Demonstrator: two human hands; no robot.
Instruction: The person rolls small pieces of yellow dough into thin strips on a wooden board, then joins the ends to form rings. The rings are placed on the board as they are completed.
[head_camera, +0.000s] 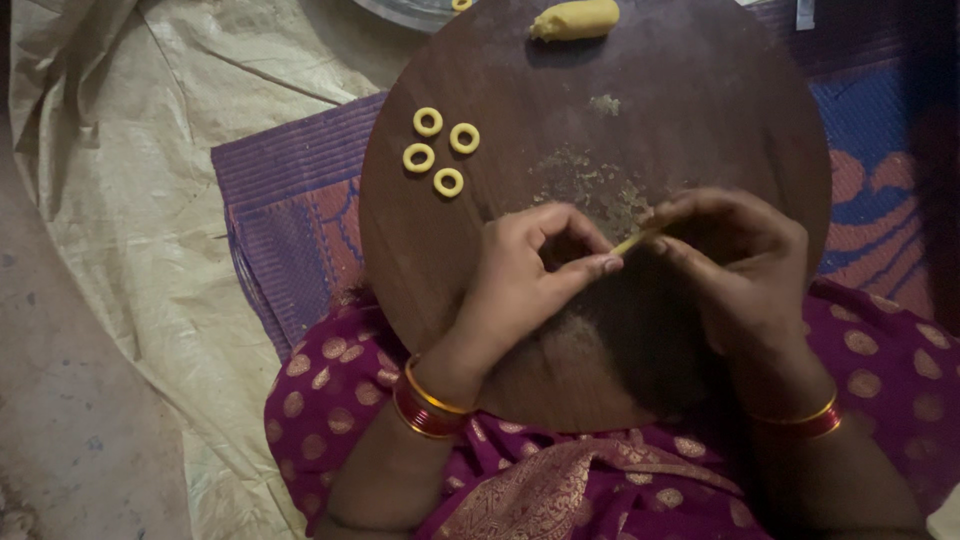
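A thin yellow strip of dough (634, 241) is pinched between my left hand (525, 275) and my right hand (745, 265), just above a round dark wooden board (700, 110) resting on my lap. My left fingers curl around one end; my right fingertips hold the other end. Several small yellow dough rings (440, 150) lie in a cluster on the board's upper left. A lump of yellow dough (576, 19) sits at the board's far edge. Both wrists wear red and gold bangles.
Crumbs of dough (600, 190) are scattered on the middle of the board. A purple and blue woven mat (290, 210) lies under it, over a pale plastic sheet (150, 150). A metal plate's rim (400, 10) shows at the top edge, with another ring.
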